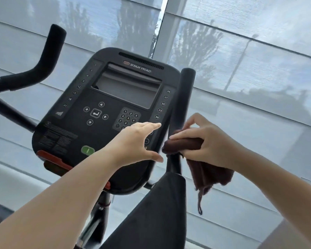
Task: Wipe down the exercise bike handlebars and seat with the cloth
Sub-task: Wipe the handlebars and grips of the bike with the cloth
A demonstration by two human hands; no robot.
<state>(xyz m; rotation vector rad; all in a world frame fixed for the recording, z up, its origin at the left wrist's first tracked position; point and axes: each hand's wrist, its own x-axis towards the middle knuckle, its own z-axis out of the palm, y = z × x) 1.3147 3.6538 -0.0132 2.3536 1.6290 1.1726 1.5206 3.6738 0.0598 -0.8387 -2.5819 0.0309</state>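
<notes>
Reaching in from the lower left of the frame, the left hand (pixel 135 141) is spread, fingers apart, empty, before the console (pixel 104 108). Right of centre, the right hand (pixel 203 141) pinches the brown cloth (pixel 185 143) around the right handlebar (pixel 184 97), loose folds hanging below. Upper left, the left handlebar (pixel 47 56) stands bare. Behind, shaded windows (pixel 250 51) fill the background.

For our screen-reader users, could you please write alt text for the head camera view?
A right hand wraps a brown cloth around an exercise bike's right handlebar. The open left hand hovers before the console.
</notes>
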